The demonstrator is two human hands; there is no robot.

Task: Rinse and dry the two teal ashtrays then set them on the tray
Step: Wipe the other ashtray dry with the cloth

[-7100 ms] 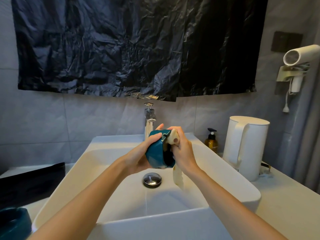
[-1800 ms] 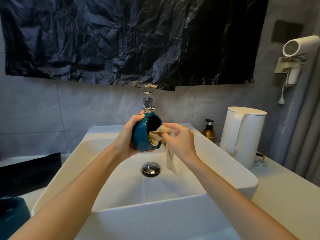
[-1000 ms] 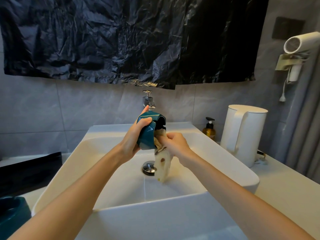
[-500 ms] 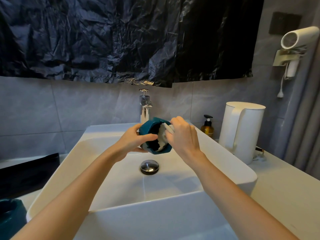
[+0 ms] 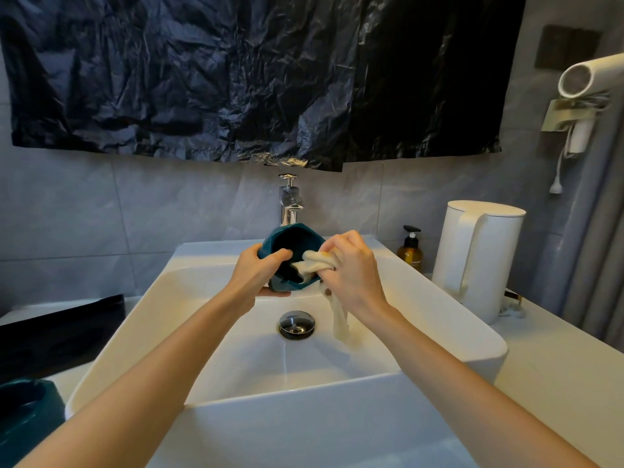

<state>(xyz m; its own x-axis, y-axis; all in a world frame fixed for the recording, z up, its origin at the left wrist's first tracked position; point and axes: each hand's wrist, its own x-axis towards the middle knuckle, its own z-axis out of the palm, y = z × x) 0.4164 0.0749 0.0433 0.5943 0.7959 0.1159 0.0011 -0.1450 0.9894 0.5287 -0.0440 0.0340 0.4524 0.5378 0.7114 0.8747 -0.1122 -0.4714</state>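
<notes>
Tilted further toward me than a moment ago, the ashtray (image 5: 289,243) is gripped by my left hand (image 5: 258,271) over the back edge of the sink (image 5: 216,253), my right hand (image 5: 351,268) pinching the cloth (image 5: 317,263) inside: drying step; next, I judge, carry to the tray (image 5: 60,329).

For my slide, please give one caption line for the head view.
Over a white sink, the left hand holds a teal ashtray; the right hand wipes inside it with a cream cloth.

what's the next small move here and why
Probably sweep the cloth round inside the ashtray: the left hand grips it tilted over the sink, and the right hand has the cloth only just past its rim.
</notes>
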